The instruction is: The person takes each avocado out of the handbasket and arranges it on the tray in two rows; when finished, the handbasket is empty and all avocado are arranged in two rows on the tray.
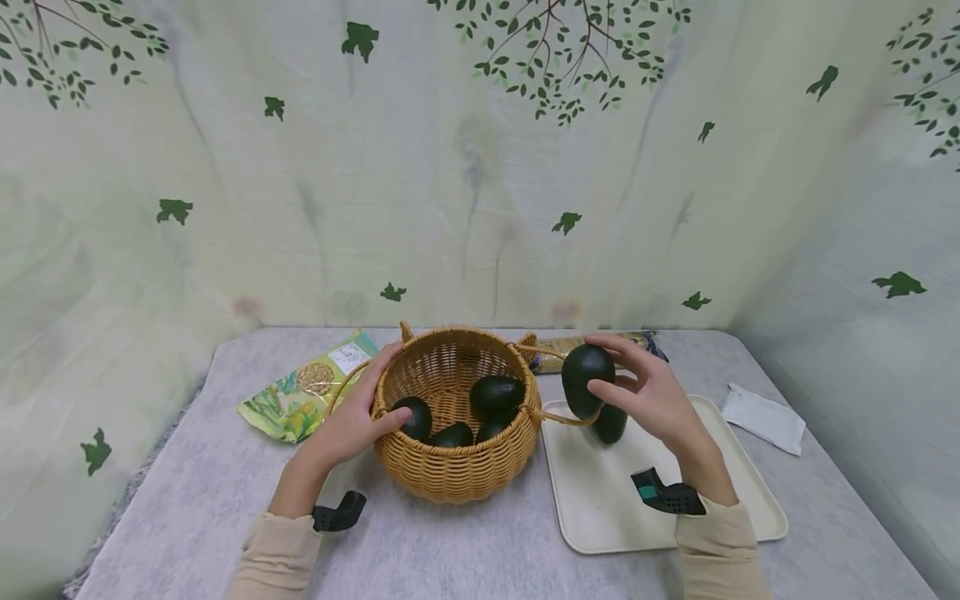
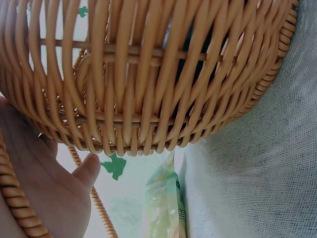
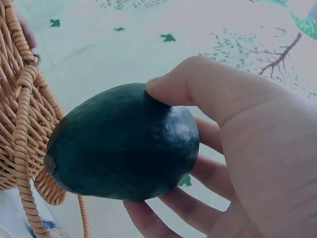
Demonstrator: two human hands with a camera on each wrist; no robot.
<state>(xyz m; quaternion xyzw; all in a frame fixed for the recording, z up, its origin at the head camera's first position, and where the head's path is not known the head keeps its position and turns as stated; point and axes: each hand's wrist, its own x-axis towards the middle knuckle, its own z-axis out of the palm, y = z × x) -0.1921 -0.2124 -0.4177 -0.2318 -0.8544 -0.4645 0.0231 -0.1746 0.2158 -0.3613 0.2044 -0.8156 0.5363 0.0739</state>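
A round wicker basket stands at the middle of the table with several dark green avocados inside. My left hand grips its left side, thumb over the rim and fingers along the outer wall; in the left wrist view the hand lies against the weave, beside a handle. To the right of the basket, my right hand holds an avocado up between thumb and fingers. The right wrist view shows this avocado with its stem end toward the basket. Below it, another avocado lies on the cream tray.
A green and yellow snack bag lies left of the basket. Behind the basket and tray is a long brown package. A white packet lies right of the tray. The basket's right handle juts out over the tray's edge.
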